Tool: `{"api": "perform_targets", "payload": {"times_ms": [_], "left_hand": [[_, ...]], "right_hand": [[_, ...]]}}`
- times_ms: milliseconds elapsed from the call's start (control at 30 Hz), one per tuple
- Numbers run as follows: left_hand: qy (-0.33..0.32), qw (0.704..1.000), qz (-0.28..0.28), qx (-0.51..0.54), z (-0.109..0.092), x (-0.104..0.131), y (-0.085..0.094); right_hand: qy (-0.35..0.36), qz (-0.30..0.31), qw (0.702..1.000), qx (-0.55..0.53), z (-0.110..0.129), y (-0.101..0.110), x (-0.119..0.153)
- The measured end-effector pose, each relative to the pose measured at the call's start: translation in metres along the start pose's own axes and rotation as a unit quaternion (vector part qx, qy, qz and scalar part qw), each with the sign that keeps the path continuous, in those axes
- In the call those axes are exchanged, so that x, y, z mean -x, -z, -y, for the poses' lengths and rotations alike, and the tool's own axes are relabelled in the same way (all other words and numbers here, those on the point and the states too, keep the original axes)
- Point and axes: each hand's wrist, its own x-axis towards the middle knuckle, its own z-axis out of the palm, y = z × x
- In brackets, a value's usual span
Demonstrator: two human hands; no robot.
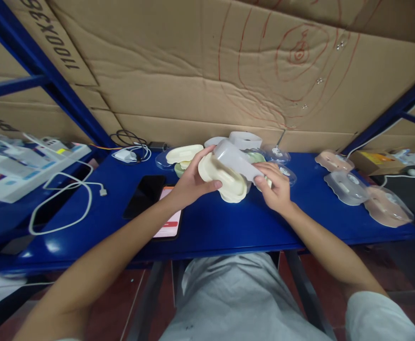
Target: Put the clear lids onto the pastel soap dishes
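My left hand (193,180) is closed around a cream plastic dish with a rounded, wavy outline (234,187), thumb on its near side. In my right hand (276,187) is a translucent white plastic piece (230,154), pinched at its right end. That piece lies slanted across the top of the cream dish; whether they are joined I cannot tell. Just behind my left hand sits another cream dish (184,154) on a green one, beside a clear lid (162,160). A white plastic ring (246,139) stands beyond both hands, close to a green piece (256,155).
Two phones, one dark (144,193) and one lit (170,222), lie left of centre on the blue table (229,232). Power strips (33,166) and white cables fill the left. Several covered pink and white containers (388,207) sit right. A cardboard wall (157,71) closes the back.
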Motion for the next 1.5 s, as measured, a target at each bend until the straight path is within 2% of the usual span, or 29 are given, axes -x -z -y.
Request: {"api": "perform_targets", "payload": {"times_ms": [167,233,300,400,500,633,733,867,1000,1100,1233,1300,1367,1500], "left_hand": [[0.046,0.999,-0.021,0.006,0.000,0.000,0.003],[0.050,0.999,-0.014,-0.006,-0.001,0.000,0.003],[0.051,0.999,-0.005,-0.019,-0.002,0.000,0.002],[0.070,0.997,-0.013,-0.011,-0.003,0.000,0.002],[0.069,0.997,-0.036,0.002,-0.002,-0.001,0.006],[0.045,0.998,-0.051,0.011,-0.001,-0.002,0.009],[0.049,0.998,-0.043,0.011,0.002,-0.002,0.009],[0.044,0.998,-0.037,0.021,0.005,-0.002,0.008],[0.046,0.998,-0.036,0.010,0.006,-0.002,0.008],[0.038,0.999,-0.025,-0.008,0.004,-0.002,0.006],[0.015,0.999,0.002,-0.028,0.002,0.001,0.001],[0.004,0.999,0.009,-0.034,0.003,0.002,-0.001],[0.006,1.000,0.017,-0.019,0.006,0.001,-0.001],[0.039,0.998,0.035,0.040,0.010,-0.002,0.003]], "right_hand": [[-0.039,-0.100,0.987,0.116,-0.021,0.014,-0.005],[-0.089,-0.146,0.965,0.200,-0.039,0.026,-0.007],[-0.161,-0.160,0.939,0.260,-0.060,0.040,-0.009],[-0.257,-0.124,0.906,0.314,-0.091,0.058,-0.007],[-0.280,-0.056,0.887,0.363,-0.111,0.062,-0.001],[-0.236,0.013,0.908,0.346,-0.123,0.052,0.006],[-0.199,0.041,0.929,0.308,-0.126,0.048,0.006],[-0.166,0.014,0.944,0.284,-0.117,0.050,0.000],[-0.058,-0.008,0.973,0.222,-0.078,0.041,-0.004],[0.048,0.036,0.987,0.149,-0.037,0.023,-0.003],[0.135,0.129,0.978,0.096,0.003,-0.001,0.003],[0.151,0.147,0.973,0.094,0.009,-0.008,0.007],[0.141,0.138,0.976,0.095,0.008,-0.008,0.008],[0.089,0.043,0.986,0.137,-0.009,0.010,0.001]]}}
